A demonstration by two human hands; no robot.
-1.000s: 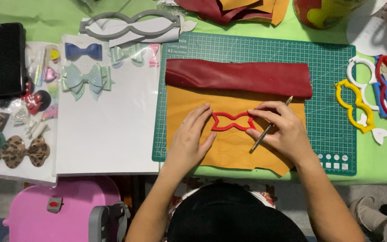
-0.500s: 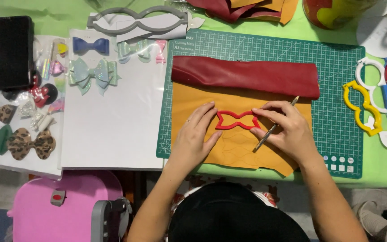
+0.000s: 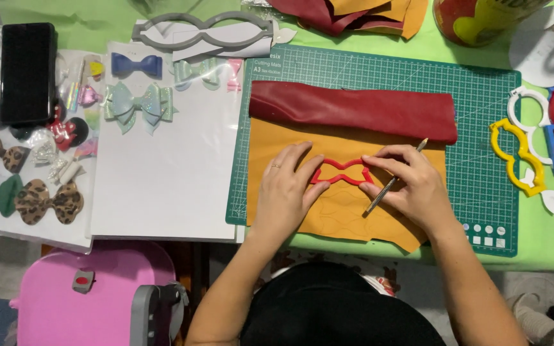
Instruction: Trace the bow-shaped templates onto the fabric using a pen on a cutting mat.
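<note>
- the left hand (image 3: pixel 286 192) lies flat, fingers spread, pressing the left half of a red bow-shaped template (image 3: pixel 342 173) onto a sheet of mustard-yellow leather (image 3: pixel 347 211).
- the right hand (image 3: pixel 415 186) steadies the template's right end with its fingertips and is closed around a thin pen-like tool (image 3: pixel 392 182), tip down on the leather just below the template.
- the yellow leather rests on a green cutting mat (image 3: pixel 482 115), with a dark red leather piece (image 3: pixel 354 109) lying across its upper edge.
- faint traced bow outlines show on the leather below the template.
- to the right on the green surface (image 3: pixel 546 237) lie yellow (image 3: pixel 514 157), white and red templates.
- to the left, a white sheet (image 3: pixel 168 192) carries finished bows (image 3: pixel 137 102).
</note>
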